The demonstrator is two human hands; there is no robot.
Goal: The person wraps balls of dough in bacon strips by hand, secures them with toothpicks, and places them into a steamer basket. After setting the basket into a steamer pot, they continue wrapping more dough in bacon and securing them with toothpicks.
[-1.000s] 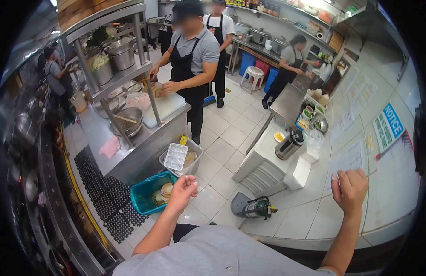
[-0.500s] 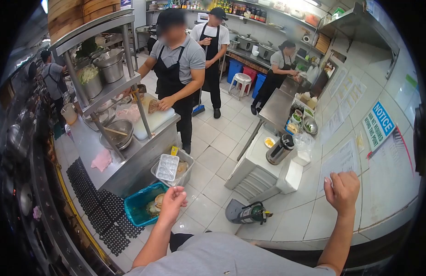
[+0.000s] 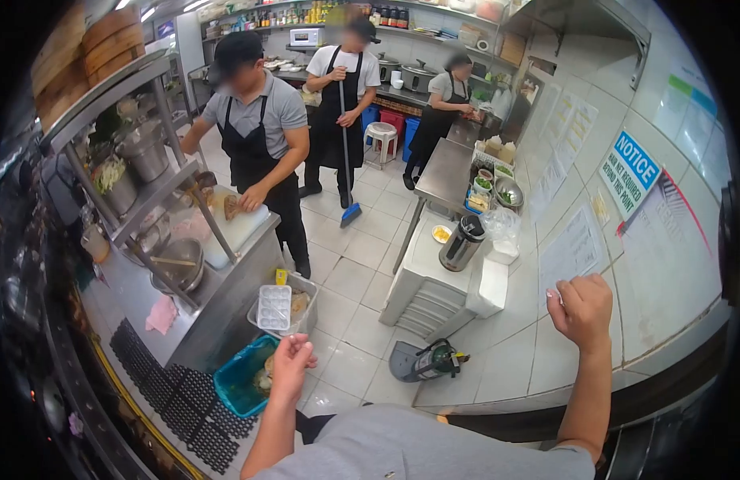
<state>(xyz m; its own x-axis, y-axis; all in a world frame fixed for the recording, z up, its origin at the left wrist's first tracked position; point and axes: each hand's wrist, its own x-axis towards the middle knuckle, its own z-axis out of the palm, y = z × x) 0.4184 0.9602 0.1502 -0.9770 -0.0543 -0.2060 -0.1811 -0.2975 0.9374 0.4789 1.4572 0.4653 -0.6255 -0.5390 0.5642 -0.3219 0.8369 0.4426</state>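
Note:
My left hand is raised at the lower middle of the view, its fingers curled in and nothing showing in them. In view it is nearest to the teal bin with food scraps in it, and to a grey tub with a clear egg-tray-like plastic pack on top. At the right, my right hand is held up in a loose fist with no object visible. Behind it on the tiled wall are a paper sheet and a notice sign.
At a steel counter on the left, a co-worker handles food on a white board. Another person holds a broom; a third works farther back. A gas cylinder stands on the floor beside a white cabinet.
The view has shifted to the right, so the room sits farther left. The person with the broom now holds it farther out from the body. Both my hands remain raised and curled.

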